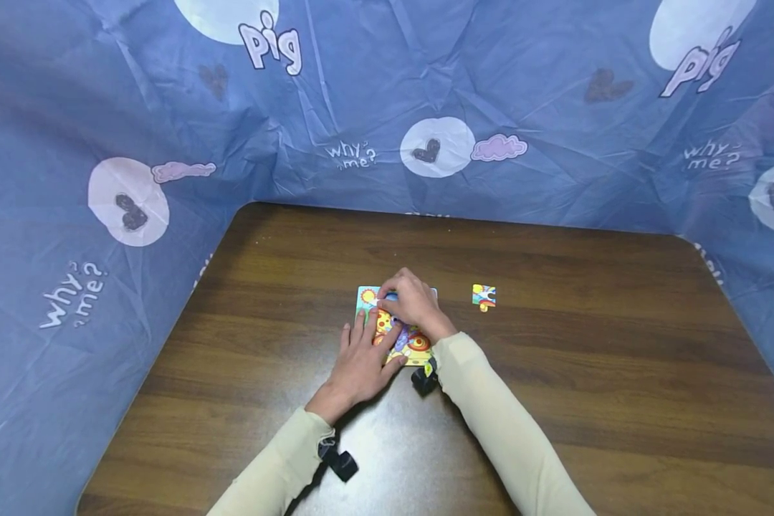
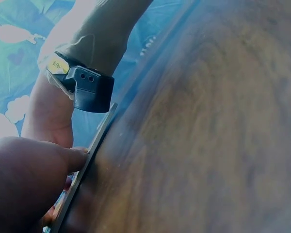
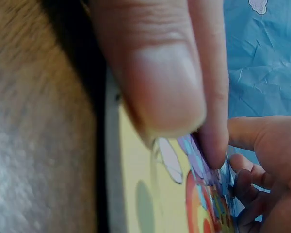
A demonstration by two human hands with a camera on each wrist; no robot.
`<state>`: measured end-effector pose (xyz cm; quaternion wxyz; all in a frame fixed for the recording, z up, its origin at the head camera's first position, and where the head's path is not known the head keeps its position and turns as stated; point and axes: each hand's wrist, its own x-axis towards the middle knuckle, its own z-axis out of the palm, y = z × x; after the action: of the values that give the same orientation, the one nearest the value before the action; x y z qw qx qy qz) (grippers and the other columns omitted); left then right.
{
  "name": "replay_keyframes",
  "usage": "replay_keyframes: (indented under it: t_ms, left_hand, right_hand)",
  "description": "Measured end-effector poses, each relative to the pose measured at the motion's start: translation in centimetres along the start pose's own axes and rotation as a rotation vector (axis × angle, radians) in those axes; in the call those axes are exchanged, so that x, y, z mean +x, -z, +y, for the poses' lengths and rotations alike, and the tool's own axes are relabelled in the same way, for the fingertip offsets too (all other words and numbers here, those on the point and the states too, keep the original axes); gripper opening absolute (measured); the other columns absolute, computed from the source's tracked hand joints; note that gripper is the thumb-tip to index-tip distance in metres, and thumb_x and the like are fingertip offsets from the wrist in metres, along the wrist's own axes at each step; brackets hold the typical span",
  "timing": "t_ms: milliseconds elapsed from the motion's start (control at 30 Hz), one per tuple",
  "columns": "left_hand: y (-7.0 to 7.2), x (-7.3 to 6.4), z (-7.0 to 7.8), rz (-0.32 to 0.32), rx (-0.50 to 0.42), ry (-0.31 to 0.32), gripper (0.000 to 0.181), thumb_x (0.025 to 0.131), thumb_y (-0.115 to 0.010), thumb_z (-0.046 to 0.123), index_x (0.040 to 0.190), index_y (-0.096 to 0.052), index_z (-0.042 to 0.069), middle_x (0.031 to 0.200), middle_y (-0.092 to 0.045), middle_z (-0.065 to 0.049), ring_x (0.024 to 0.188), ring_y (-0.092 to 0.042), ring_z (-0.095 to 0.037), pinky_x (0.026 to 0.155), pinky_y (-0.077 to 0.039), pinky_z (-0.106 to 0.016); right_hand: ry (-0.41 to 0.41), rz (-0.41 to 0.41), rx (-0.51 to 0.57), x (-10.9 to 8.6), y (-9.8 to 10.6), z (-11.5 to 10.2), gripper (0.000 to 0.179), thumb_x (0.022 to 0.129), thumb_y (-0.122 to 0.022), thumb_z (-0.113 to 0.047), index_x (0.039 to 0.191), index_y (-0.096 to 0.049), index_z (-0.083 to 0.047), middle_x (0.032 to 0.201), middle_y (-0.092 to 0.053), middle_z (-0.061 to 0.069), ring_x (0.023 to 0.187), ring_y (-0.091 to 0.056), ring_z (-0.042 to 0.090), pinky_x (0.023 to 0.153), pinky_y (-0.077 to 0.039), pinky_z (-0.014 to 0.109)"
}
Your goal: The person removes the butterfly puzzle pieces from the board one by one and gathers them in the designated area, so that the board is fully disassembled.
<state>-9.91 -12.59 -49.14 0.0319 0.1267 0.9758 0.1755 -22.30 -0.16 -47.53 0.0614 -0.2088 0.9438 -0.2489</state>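
A square, brightly coloured jigsaw puzzle (image 1: 419, 344) lies on the table, partly covered by both hands. My left hand (image 1: 360, 364) rests on its left and lower part with fingers spread; in the left wrist view the thumb (image 2: 76, 159) touches the puzzle's edge. Over the upper part my right hand (image 1: 414, 301) bends its thumb and index finger together, pinching a puzzle piece near the printed sun; the fingers mostly hide it. The right wrist view shows the bent right hand (image 3: 269, 167) behind the large left thumb (image 3: 167, 90). One loose puzzle piece (image 1: 480, 291) lies to the right.
The brown wooden table (image 1: 593, 344) has rounded far corners. Blue printed cloth (image 1: 361, 86) hangs behind it and along both sides. Small black devices (image 1: 344, 466) are strapped to both wrists, under pale sleeves (image 1: 512, 423).
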Motion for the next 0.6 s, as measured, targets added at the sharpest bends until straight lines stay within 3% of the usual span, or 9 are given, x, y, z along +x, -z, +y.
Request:
replay_keyframes:
  t_ms: [267, 600]
  left_hand:
    - [0.01, -0.03, 0.04, -0.008, -0.011, 0.001, 0.061, 0.101, -0.049, 0.049, 0.155, -0.039, 0.023, 0.167, -0.014, -0.026, 0.154, -0.012, -0.049, 0.121, -0.015, -0.068]
    - [-0.12, 0.03, -0.08, -0.011, -0.006, 0.002, 0.061, 0.101, -0.049, 0.050, 0.155, -0.039, 0.024, 0.166, -0.015, -0.026, 0.154, -0.012, -0.048, 0.121, -0.015, -0.069]
  right_hand:
    - [0.006, -0.043, 0.019, 0.12, 0.26, 0.17, 0.013, 0.091, -0.071, -0.031, 0.099, -0.074, -0.022, 0.123, -0.061, 0.006, 0.110, -0.062, 0.026, 0.091, -0.051, 0.048]
    - [0.025, -0.058, 0.100, 0.10, 0.65, 0.51, 0.010, 0.092, -0.071, -0.030, 0.098, -0.071, -0.022, 0.112, -0.065, 0.003, 0.105, -0.062, 0.022, 0.088, -0.050, 0.047]
